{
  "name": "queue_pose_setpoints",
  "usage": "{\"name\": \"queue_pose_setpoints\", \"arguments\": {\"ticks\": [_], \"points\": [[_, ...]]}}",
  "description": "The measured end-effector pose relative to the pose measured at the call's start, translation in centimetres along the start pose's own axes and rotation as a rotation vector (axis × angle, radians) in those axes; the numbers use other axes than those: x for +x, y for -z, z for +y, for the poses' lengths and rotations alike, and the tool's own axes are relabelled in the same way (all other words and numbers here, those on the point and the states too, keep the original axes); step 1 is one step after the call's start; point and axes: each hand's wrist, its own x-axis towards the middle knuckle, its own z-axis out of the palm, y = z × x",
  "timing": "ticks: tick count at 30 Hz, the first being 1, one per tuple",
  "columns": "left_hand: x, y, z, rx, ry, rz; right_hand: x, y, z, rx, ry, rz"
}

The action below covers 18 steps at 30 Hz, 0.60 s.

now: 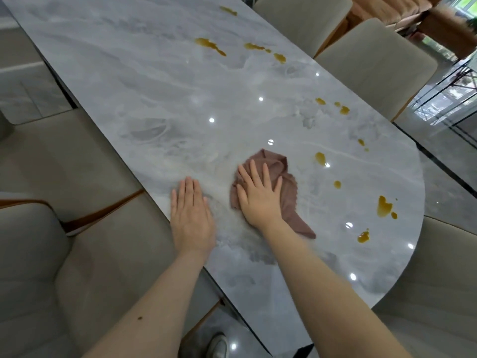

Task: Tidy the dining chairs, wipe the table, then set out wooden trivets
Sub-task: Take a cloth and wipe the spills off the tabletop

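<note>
Marble-look tabletop (154, 81), glossy grey with pale veining, long with a rounded near end, throws back small white dots of ceiling light. Amber-brown spills (384, 206), wet and shiny, are scattered along its right side and further up toward the far end, in drips and irregular blobs. A dusty-pink cleaning cloth (289, 192), soft and crumpled with a ragged edge, lies on the slab near the rounded end, well short of the nearest puddles. The person's right hand (259, 196) lies flat on top of it, fingers straight and slightly spread, pressing the fabric down rather than gripping it. Just beside it, the left hand (192, 210) rests palm-down on the bare stone near the table's edge, fingers straight and together, holding nothing. Both forearms are bare.

Padded dining chairs (374, 65) in a matte beige fabric, with rounded backs and warm wood trim, stand along both long sides, and one more shows at the rounded end. The floor (444, 143) is polished grey tile that mirrors a window. Something upholstered in tan sits in the far right corner. A pale shoe (218, 344) shows below the table edge.
</note>
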Motion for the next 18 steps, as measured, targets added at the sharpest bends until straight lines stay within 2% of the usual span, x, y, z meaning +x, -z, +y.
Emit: {"name": "queue_pose_setpoints", "arguments": {"ticks": [4,6,8,10,13,18], "points": [[0.0,0.0,-0.1,-0.036,0.001,0.0,-1.2,-0.9,-3.1,-0.018,0.161,0.005],[0.0,0.0,-0.2,-0.03,0.002,-0.012,-5.2,-1.2,-2.6,-0.04,0.304,0.002],[0.1,0.0,-0.1,-0.029,0.003,-0.01,-8.8,-1.5,0.0,-0.071,0.366,-0.005],[0.0,0.0,-0.1,-0.037,0.005,-0.005,-10.4,-1.1,3.3,-0.09,0.329,-0.029],[0.0,0.0,0.1,-0.056,0.009,0.004,-7.7,-0.2,5.0,-0.101,0.19,-0.022],[-0.1,0.2,-0.1,-0.238,0.024,0.073,1.2,-0.4,-1.9,0.006,0.101,0.004]]}}
